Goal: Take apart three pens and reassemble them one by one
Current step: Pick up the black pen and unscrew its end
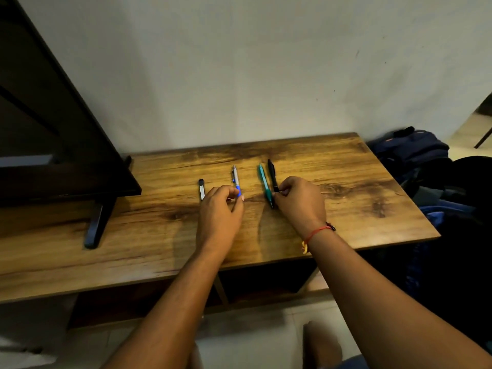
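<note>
Three pens lie side by side on the wooden table (346, 166), pointing away from me. A silver and blue pen (235, 179) is on the left; my left hand (219, 211) has its fingertips pinched on the near end of it. A teal pen (264, 183) lies in the middle, untouched. Beside it on the right is a black pen (272, 174), and my right hand (300, 202) pinches its near half with thumb and fingers. Both pens' near tips are hidden by my fingers.
A small dark flat stick (201, 189) lies left of the pens. A dark TV (48, 129) on a stand foot (97, 225) fills the table's left. Dark blue bags (415, 155) sit off the right edge. A wall backs the table.
</note>
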